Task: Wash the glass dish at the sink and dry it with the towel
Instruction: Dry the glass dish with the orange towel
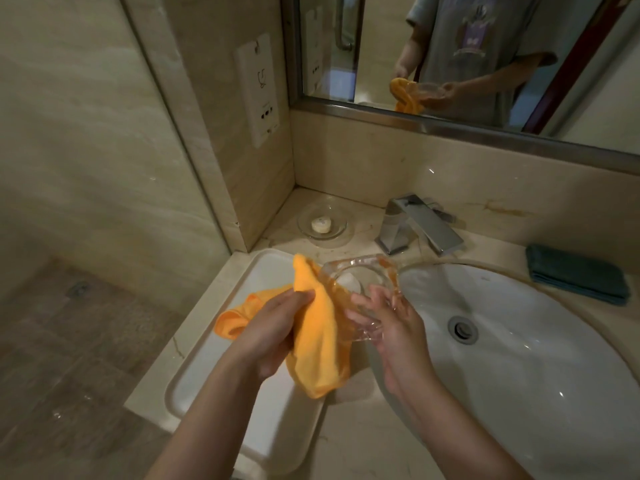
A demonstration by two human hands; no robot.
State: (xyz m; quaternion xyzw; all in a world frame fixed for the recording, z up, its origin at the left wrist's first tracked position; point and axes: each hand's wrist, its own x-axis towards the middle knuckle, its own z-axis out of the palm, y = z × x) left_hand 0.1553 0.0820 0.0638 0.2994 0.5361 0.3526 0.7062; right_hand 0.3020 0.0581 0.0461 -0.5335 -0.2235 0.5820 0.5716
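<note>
With the right hand [388, 327] gripping the glass dish [360, 289] over the surface at the sink's [540, 403] nine o'clock, the left hand [280, 327], clutching the orange towel [318, 341], should probably wipe firmly round the wet rim.

I see a soap [320, 224] in a saucer [337, 232], a teal cloth [577, 274] on the desk [349, 441], and a tray [194, 368].

A bathroom is indicated by an oval washbasin [519, 358] set in a marble counter [346, 441], a chrome faucet [415, 226], a wall mirror [450, 46] and a soap dish [322, 225].
</note>
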